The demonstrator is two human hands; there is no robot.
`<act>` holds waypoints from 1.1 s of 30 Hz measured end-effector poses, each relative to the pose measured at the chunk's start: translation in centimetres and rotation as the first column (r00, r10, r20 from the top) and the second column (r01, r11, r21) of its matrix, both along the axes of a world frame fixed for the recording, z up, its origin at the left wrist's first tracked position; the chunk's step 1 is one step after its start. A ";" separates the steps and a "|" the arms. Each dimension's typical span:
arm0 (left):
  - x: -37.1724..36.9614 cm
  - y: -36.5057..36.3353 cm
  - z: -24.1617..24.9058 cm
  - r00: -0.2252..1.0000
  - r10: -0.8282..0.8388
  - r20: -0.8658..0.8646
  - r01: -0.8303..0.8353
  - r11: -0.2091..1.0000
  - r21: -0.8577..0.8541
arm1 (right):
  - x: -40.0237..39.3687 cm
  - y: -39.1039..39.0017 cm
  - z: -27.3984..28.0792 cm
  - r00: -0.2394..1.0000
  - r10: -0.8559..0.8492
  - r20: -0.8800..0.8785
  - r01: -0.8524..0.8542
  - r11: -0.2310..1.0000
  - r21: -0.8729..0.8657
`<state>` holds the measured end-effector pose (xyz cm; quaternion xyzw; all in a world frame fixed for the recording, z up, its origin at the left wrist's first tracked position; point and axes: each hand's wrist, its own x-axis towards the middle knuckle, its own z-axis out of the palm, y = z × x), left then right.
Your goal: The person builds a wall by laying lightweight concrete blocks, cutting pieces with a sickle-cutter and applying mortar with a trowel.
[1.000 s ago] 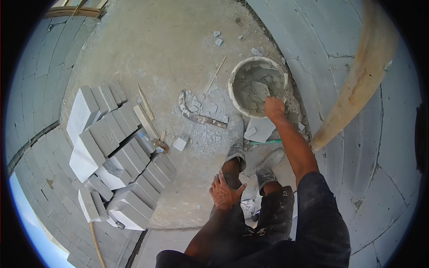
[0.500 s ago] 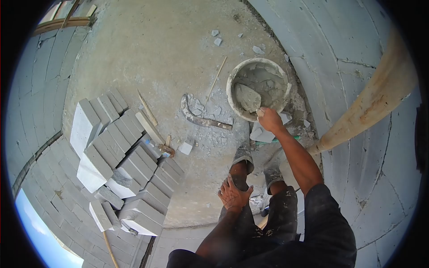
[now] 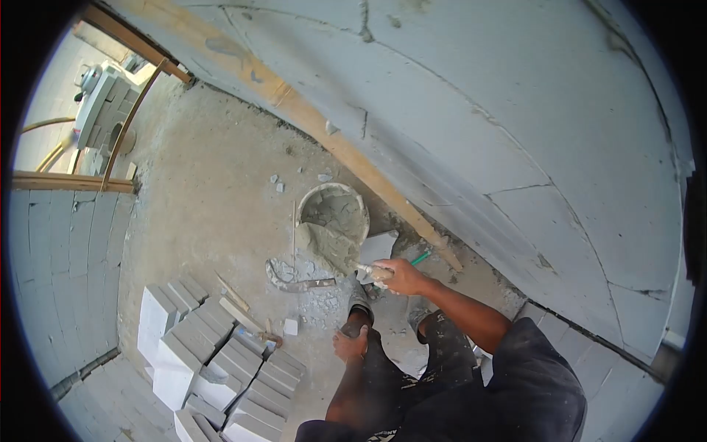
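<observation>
My right hand [image 3: 403, 277] is closed around the handle of a trowel [image 3: 350, 263]. A thick heap of grey mortar [image 3: 324, 244] covers the trowel's blade, which is held over the near rim of a round bucket [image 3: 366, 214]. More wet mortar [image 3: 335, 208] lies inside the bucket. My left hand [image 3: 350, 344] rests on my left knee and holds no tool. On the floor just short of the bucket lies a curved, mortar-crusted tool [image 3: 298, 283]. A pale block piece [image 3: 378, 249] sits beside the bucket, near my right hand.
Stacked light grey blocks [image 3: 213, 353] stand at the lower left. A wooden pole [image 3: 353, 166] leans along the block wall [image 3: 471, 96] to the right. Rubble [image 3: 320, 313] and a bottle [image 3: 250, 336] lie on the floor. A kettle [image 3: 88, 78] stands beyond the opening.
My right hand has lifted the trowel, now heaped with mortar, up from inside the bucket. The view has turned toward the right wall. My left hand stays on the knee.
</observation>
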<state>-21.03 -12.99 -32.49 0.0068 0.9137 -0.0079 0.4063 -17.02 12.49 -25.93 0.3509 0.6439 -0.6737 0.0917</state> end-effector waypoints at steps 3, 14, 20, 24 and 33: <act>-0.4 -1.0 -2.4 0.983 -0.095 -0.156 0.130 0.965 0.229 | 9.3 1.9 10.4 0.985 -0.055 -0.163 0.109 0.933 0.344; -2.3 9.5 4.1 0.924 -0.375 -0.069 0.364 0.812 0.456 | 36.1 0.7 48.2 0.903 -0.430 -0.015 0.237 0.466 0.852; -0.3 15.1 8.7 0.892 -0.450 -0.039 0.379 0.700 0.605 | 39.6 3.9 47.0 0.837 -0.524 0.161 -0.211 -0.035 0.977; 0.1 14.0 9.6 0.883 -0.465 -0.059 0.396 0.672 0.625 | 40.6 4.8 45.7 0.849 -0.502 0.168 -0.259 -0.117 0.959; -4.9 5.5 2.4 0.648 -0.760 0.037 0.710 0.622 0.331 | 44.1 3.3 44.6 0.828 -0.554 0.085 -0.212 -0.168 0.963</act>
